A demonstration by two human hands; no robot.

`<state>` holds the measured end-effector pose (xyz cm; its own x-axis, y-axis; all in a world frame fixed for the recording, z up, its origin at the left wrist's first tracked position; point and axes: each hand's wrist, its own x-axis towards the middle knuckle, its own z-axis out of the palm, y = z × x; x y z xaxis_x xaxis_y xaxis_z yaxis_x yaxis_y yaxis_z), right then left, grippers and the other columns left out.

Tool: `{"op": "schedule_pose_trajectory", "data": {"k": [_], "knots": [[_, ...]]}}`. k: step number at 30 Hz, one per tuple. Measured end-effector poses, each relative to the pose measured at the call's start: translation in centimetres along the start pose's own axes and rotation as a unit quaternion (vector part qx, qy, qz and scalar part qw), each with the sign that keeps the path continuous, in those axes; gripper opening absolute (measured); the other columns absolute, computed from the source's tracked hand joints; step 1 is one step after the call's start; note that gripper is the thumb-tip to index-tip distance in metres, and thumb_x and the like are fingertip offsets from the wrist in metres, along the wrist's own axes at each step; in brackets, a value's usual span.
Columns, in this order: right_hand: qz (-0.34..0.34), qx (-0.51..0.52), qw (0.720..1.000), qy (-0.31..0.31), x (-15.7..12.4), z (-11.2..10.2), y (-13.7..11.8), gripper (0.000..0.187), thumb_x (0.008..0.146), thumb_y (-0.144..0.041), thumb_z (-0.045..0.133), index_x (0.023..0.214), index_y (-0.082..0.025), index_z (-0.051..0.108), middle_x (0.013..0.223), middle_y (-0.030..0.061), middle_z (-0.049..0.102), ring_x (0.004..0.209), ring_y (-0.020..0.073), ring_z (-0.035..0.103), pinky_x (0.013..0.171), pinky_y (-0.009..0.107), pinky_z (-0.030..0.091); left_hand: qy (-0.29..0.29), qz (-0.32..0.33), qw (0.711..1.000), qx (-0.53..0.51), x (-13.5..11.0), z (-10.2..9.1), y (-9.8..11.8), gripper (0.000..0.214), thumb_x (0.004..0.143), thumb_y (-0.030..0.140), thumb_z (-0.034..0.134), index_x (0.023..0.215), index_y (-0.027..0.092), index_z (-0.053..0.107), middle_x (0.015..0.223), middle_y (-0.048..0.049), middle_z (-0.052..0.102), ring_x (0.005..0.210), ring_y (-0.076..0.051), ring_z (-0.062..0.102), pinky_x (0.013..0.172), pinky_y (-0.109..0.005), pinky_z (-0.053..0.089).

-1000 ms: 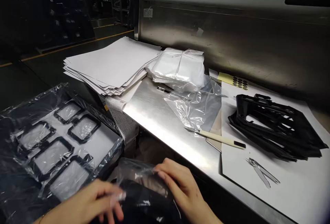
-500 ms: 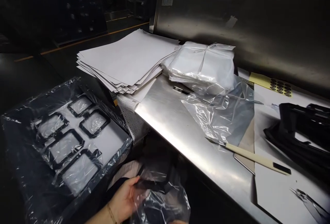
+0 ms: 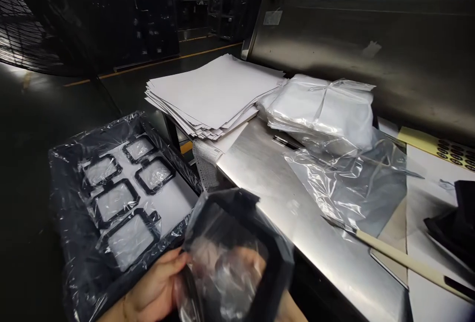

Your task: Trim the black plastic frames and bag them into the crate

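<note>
Left hand: grip clamped on the left side of a frame in a clear bag | right hand: behind the bag, blurred — cannot tell whether its grip is closed | frame: held before the desk edge, beside the tray — five more frames lie inside
</note>
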<state>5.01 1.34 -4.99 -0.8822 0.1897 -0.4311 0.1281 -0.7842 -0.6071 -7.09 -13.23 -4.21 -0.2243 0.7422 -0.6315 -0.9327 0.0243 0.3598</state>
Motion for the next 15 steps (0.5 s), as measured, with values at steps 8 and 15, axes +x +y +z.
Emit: {"op": "schedule_pose_trajectory", "data": {"k": [8,15], "knots": [[-0.041,0.04,0.998,0.039,3.0,-0.4,0.9,0.026,0.066,-0.024,0.064,0.09,-0.015,0.059,0.078,0.0049,0.059,0.062,0.0115,0.054,0.053,0.021,0.038,0.181,0.227,0.951,0.11,1.7,-9.4,12.1,0.031,0.08,0.003,0.036,0.068,0.015,0.062,0.062,0.0,0.066,0.058,-0.011,0.061,0.056,-0.021,0.05],[-0.006,0.029,0.997,0.069,1.8,-5.0,3.1,0.024,0.061,-0.032,0.068,0.076,-0.015,0.061,0.06,0.0004,0.056,0.048,0.0067,0.049,0.043,0.017,0.032,0.24,0.043,0.934,0.261,8.7,-14.9,12.8,0.014,0.078,0.022,0.048,0.072,0.011,0.054,0.056,0.0048,0.053,0.037,-0.005,0.045,0.035,-0.018,0.039]]}}
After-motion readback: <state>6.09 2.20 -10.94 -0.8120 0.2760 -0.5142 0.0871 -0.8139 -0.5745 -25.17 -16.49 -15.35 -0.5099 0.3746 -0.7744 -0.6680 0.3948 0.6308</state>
